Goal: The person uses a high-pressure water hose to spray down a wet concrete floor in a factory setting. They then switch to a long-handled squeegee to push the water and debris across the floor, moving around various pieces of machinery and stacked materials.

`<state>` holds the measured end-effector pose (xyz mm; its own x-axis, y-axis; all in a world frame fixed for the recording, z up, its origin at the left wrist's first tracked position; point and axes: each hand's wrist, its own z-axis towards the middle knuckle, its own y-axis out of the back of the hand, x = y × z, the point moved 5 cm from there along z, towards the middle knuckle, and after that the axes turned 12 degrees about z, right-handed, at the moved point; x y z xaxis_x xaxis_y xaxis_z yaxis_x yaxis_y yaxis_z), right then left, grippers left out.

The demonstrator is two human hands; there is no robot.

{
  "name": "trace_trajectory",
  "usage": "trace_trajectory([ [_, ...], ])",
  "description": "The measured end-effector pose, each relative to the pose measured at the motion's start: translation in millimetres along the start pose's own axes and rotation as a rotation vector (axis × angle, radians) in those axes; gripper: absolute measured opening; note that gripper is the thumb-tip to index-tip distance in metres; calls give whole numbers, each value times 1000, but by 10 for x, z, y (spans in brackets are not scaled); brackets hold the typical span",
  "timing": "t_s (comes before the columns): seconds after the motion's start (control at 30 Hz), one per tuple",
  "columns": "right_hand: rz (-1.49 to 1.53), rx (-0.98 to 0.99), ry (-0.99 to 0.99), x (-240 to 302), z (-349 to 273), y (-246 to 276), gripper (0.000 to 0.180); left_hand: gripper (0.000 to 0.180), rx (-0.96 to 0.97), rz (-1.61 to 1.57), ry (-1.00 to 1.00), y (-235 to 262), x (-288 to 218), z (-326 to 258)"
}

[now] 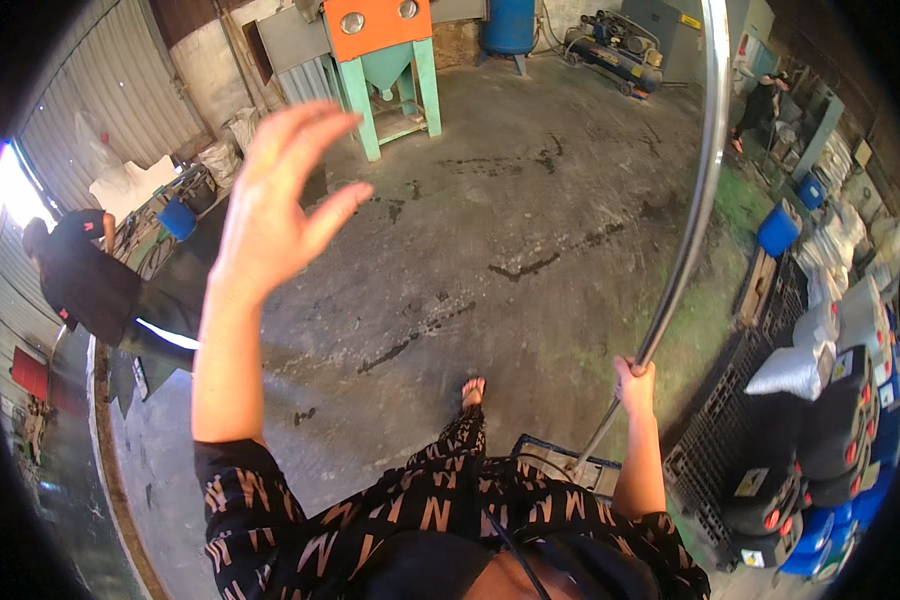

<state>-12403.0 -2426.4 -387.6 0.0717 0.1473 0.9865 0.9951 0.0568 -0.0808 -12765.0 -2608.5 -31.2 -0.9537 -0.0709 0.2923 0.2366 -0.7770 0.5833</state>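
My left hand (278,205) is raised in front of me at the left, fingers apart and curving to the right, with nothing in it. Around a long shiny metal pole (692,215), my right hand (635,386) is closed at the lower right. The pole rises past the top edge, so its upper end is out of view. Its lower end comes down at a small flat platform with a dark rim (600,475), partly hidden by my patterned clothing. Whether pole and platform are joined, I cannot tell.
An orange and green cabinet on legs (425,85) and an air compressor (615,55) stand at the back. Black pallets (715,440), jerrycans (835,425) and sacks line the right. One person (90,275) bends at the left; another (758,105) is far right.
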Motion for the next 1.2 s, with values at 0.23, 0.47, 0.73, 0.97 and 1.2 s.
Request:
trace_trajectory([
  [0.23,-342,201,-1,71,2343,-1222,31,57,-344,248,-303,-1548,460,1930],
  [0.47,-554,389,209,847,4246,-2816,38,40,22,687,-491,-3294,1155,3495],
  [0.73,-694,749,282,826,6369,-4155,21,29,497,743,-261,-4802,2068,3760],
  [0.97,-837,1053,505,604,8296,-5271,11,32,892,624,146,-6059,2290,3865],
  [1.2,-817,919,691,597,10448,-6780,13,29,1030,783,437,-7759,3066,4267],
])
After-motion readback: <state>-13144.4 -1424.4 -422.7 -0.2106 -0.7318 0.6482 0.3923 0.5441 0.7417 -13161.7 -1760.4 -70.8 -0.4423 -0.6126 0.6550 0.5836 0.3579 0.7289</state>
